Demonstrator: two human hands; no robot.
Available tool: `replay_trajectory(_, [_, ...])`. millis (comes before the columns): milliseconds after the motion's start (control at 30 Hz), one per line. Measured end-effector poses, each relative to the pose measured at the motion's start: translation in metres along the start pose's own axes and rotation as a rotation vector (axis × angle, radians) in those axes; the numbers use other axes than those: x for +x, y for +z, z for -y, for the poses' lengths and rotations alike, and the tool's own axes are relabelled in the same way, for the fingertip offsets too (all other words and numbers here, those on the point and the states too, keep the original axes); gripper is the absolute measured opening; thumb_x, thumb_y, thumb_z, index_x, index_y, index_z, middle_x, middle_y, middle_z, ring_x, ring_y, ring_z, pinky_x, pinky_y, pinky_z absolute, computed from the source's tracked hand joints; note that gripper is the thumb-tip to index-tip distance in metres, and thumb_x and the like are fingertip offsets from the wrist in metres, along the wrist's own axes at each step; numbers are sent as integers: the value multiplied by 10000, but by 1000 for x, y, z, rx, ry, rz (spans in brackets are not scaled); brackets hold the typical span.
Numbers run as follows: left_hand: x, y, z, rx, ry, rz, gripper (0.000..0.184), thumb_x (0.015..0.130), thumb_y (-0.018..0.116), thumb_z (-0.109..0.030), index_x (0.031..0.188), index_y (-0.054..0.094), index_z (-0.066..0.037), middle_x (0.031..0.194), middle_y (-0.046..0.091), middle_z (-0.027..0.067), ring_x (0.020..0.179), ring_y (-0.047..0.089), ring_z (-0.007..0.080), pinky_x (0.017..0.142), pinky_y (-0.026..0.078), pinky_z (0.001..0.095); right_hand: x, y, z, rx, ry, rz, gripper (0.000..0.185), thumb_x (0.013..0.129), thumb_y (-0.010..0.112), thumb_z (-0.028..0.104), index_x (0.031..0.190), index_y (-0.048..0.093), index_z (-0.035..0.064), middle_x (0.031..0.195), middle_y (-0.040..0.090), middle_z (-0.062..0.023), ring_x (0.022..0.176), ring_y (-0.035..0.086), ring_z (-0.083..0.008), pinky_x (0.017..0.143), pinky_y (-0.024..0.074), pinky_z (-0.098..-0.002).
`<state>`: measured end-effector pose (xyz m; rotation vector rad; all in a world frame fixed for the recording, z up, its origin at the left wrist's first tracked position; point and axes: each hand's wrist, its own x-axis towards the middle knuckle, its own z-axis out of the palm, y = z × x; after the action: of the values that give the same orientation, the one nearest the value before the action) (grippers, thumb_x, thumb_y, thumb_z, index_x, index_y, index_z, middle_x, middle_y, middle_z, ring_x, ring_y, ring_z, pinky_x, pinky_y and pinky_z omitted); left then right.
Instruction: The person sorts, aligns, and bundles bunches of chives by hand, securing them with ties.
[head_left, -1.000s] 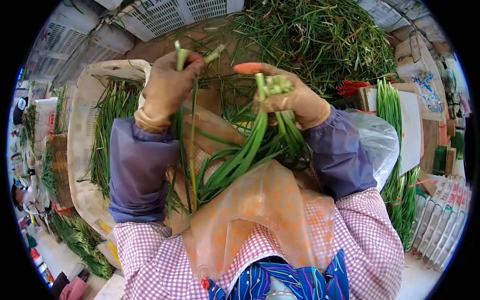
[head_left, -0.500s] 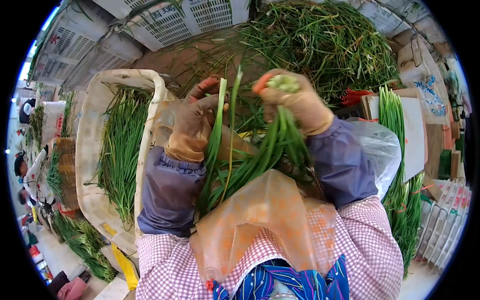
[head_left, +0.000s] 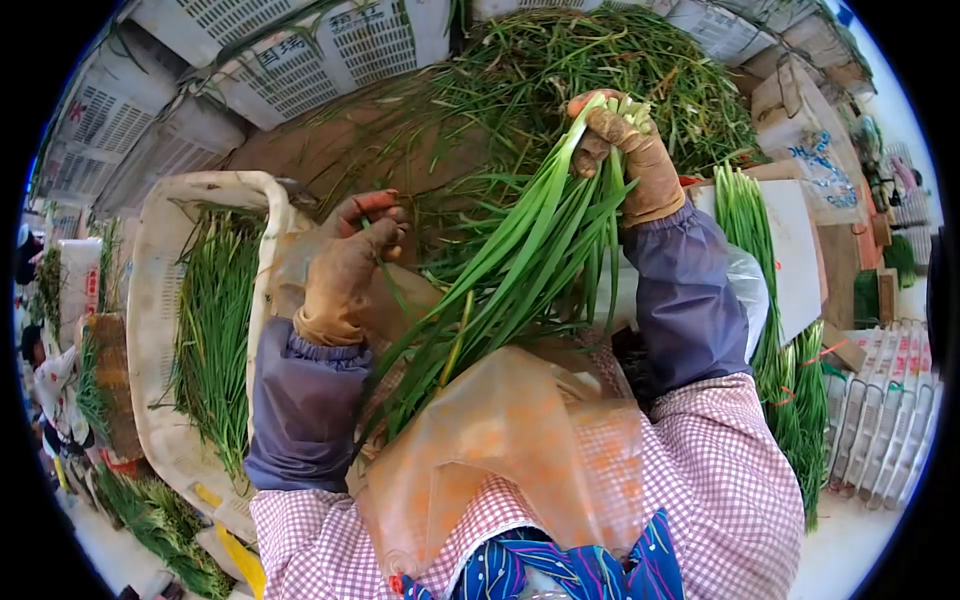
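My right hand (head_left: 635, 165), in a brown-stained glove, is closed round the pale stem ends of a bunch of garlic chives (head_left: 530, 255). The long green leaves slant down to the left across my lap, over a clear plastic apron (head_left: 500, 430). Left of the bunch, my left hand (head_left: 345, 265), gloved too, has its fingers curled in. A thin green leaf (head_left: 394, 290) hangs from beneath its thumb and seems pinched there. One yellowed leaf (head_left: 458, 340) shows among the green ones near my lap.
At my left stands a cream plastic basket (head_left: 150, 330) with chives (head_left: 215, 320) in it. A loose heap of chives (head_left: 620, 75) lies ahead. Tied bundles (head_left: 750, 225) rest on a board (head_left: 800, 255) at the right. White crates (head_left: 340, 60) line the back.
My right hand has gathered more stems, the upright stalks by my left hand among them, and has lifted the bunch up and away. My left hand has moved slightly down and left.
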<state>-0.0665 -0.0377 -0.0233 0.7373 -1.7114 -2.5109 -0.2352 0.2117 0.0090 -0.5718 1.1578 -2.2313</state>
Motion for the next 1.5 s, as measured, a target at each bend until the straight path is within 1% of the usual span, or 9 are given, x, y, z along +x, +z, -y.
replay_trajectory(333, [-14, 41, 37, 876, 381, 638, 480, 764, 713, -310, 1127, 568, -32, 1149, 573, 151, 1048, 554, 278, 883, 437, 369, 10, -11, 1, -199, -74, -233, 289, 846, 606, 189, 1021, 594, -40, 995, 636, -140, 734, 640, -182, 652, 551, -302])
replay_trajectory(533, [-11, 47, 3, 810, -284, 866, 493, 790, 687, -226, 1215, 517, -43, 1068, 614, 76, 963, 556, 162, 853, 440, 307, 29, -73, 47, -139, -116, -374, 148, 840, 553, 26, 940, 575, -80, 922, 637, -215, 751, 665, -309, 638, 587, -413])
replay_trajectory(767, [25, 4, -3, 1028, -101, 537, 360, 801, 639, -220, 1092, 580, -15, 847, 643, 80, 724, 608, 163, 685, 492, 306, 49, -169, 134, -294, -424, -747, 129, 814, 589, 69, 868, 596, -48, 740, 643, -141, 616, 639, -230, 580, 550, -326])
replay_trajectory(1067, [120, -45, -35, 276, -293, -145, 335, 813, 653, -172, 1073, 513, -13, 774, 578, 66, 582, 556, 164, 459, 450, 303, 32, -166, 154, -386, -406, -918, 139, 793, 642, 57, 906, 577, 8, 757, 615, -85, 642, 612, -214, 596, 538, -325])
replay_trajectory(1167, [116, -21, -43, 852, -169, -140, 408, 791, 669, -179, 1136, 496, -43, 823, 595, 94, 639, 585, 185, 511, 474, 338, 20, -119, 152, -184, -443, -618, 82, 784, 653, 78, 814, 594, 28, 726, 611, -75, 659, 610, -196, 596, 521, -295])
replay_trajectory(1233, [113, -7, -48, 1569, 830, -10, 375, 764, 681, -191, 1093, 557, -58, 833, 623, 106, 682, 602, 182, 603, 484, 327, 39, -146, 128, -478, -409, -755, 55, 795, 625, 38, 835, 587, 42, 758, 605, -62, 663, 610, -174, 630, 533, -281])
replay_trajectory(1333, [80, 66, -101, 1422, 252, 101, 287, 748, 677, -193, 992, 626, -50, 838, 649, 120, 738, 619, 179, 699, 480, 299, 36, -93, 93, -479, -514, -687, 116, 792, 640, 6, 888, 582, 36, 756, 611, -55, 615, 606, -159, 610, 538, -290])
replay_trajectory(1400, [69, 85, -106, 1075, 366, -14, 201, 764, 662, -215, 892, 672, -61, 801, 672, 84, 719, 622, 179, 717, 480, 295, 21, -55, 92, -311, -488, -456, 142, 801, 655, 16, 915, 573, 38, 772, 623, -51, 618, 613, -165, 575, 544, -301])
replay_trajectory(1500, [67, 114, -103, 660, 579, 160, 554, 727, 751, -284, 1174, 539, -34, 1183, 560, 139, 1085, 528, 236, 926, 419, 324, 28, -33, 75, -480, -471, -504, 148, 791, 667, 14, 896, 569, 49, 770, 625, -50, 617, 613, -171, 585, 550, -294])
